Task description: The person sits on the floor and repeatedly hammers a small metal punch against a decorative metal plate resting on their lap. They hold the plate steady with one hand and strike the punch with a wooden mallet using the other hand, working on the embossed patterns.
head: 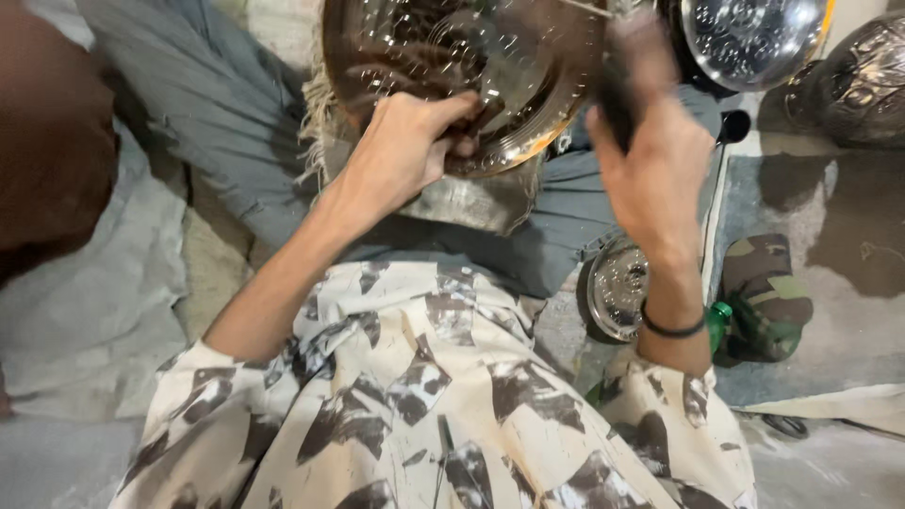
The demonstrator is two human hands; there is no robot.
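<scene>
A large round metal plate (452, 57) with embossed dots rests on my lap at the top centre. My left hand (405, 146) presses on its lower rim, and its curled fingers seem to pinch a small thing that I cannot make out. My right hand (650, 160) is raised beside the plate's right edge, blurred, closed around a dark handle (617, 104) of a tool whose head looks to lie over the plate.
A second shiny embossed plate (754, 33) lies at the top right, and a smaller one (617, 287) sits under my right forearm. A camouflage cap (768, 292) and green bottle (718, 320) lie at the right. Grey cloth (85, 311) covers the left.
</scene>
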